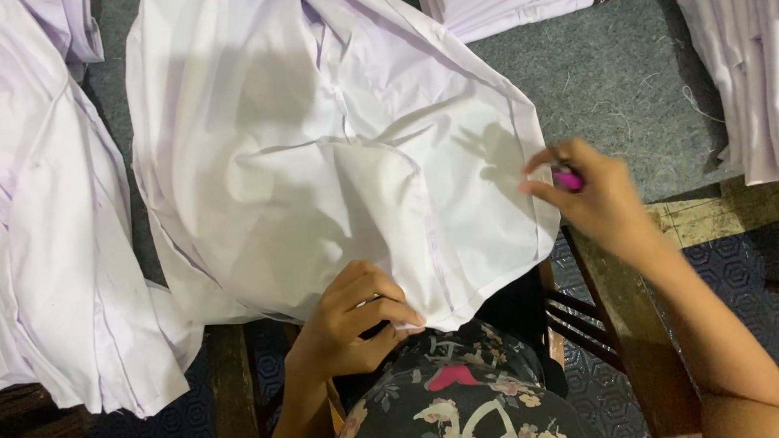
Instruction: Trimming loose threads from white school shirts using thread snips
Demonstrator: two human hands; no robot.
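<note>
A white shirt [318,152] is spread over the grey table [609,73], its lower hem hanging past the near edge onto the lap. The left hand [354,319] is clenched on that hem at the near edge, the cloth pinched between thumb and curled fingers [384,307]. The right hand [592,199] is held just beside the shirt's right edge, above the table's near right corner. A small pink tool [568,180] is gripped between its thumb and fingers; its exact kind cannot be told, as blur is present. 2 stacks of folded white shirts [751,68] are seen along the far and right edges. A heap of white cloth [45,231] lies at the left edge.
</note>
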